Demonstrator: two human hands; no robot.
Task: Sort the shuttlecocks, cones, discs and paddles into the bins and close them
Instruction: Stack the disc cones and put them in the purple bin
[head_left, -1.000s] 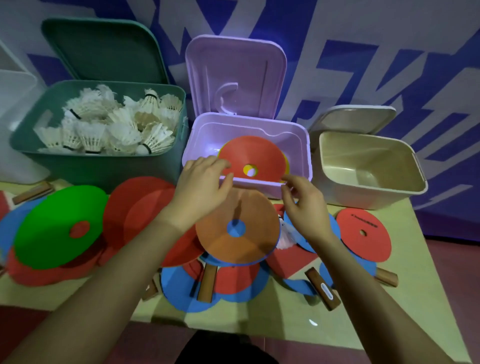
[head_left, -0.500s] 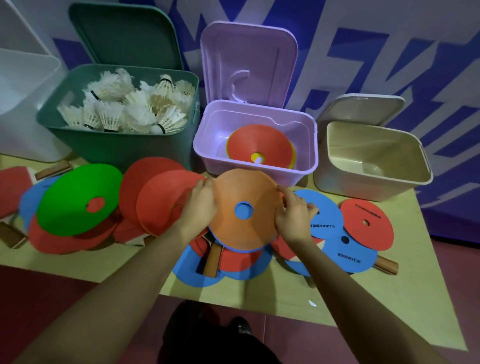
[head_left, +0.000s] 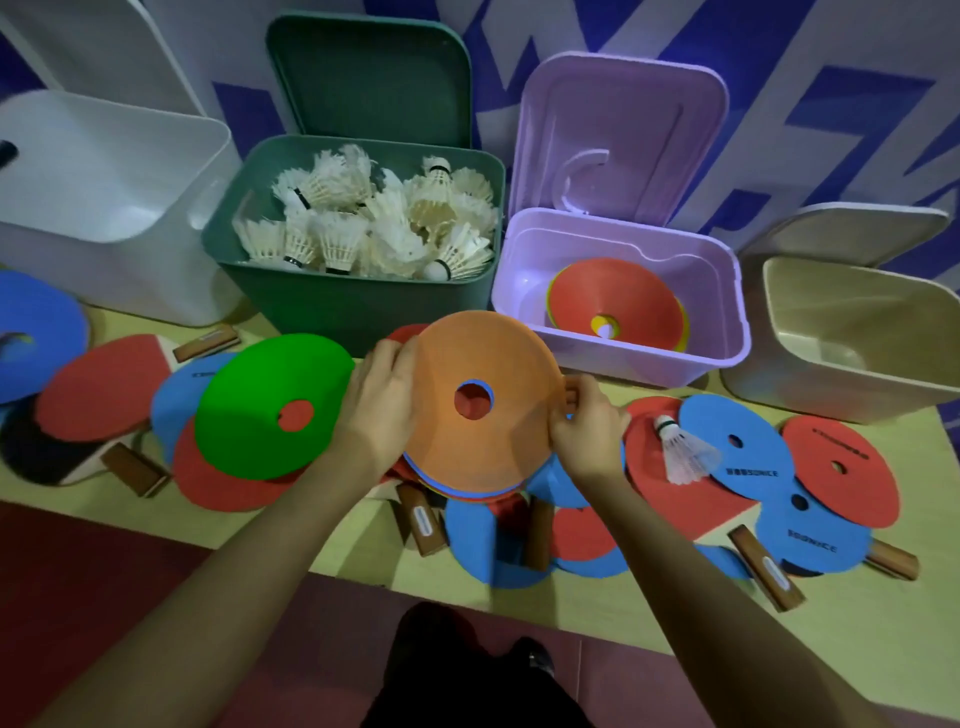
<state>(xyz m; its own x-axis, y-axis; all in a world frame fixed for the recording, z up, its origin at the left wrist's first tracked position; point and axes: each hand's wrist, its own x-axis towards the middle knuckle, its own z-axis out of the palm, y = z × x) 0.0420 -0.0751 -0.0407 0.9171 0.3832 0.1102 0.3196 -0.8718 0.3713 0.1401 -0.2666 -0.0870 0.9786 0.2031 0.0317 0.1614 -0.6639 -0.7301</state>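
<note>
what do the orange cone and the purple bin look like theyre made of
Orange cone: looks like thin, soft matte plastic, no glare, with a fine surface texture. Purple bin: looks like rigid moulded plastic with a smooth, slightly glossy finish; its rim and walls catch light. Neither can be confirmed by look alone.

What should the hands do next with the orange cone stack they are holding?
Probably lift the orange cone stack, gripped by the left hand and right hand, into the open lilac plastic bin, where a red cone already lies.
</note>
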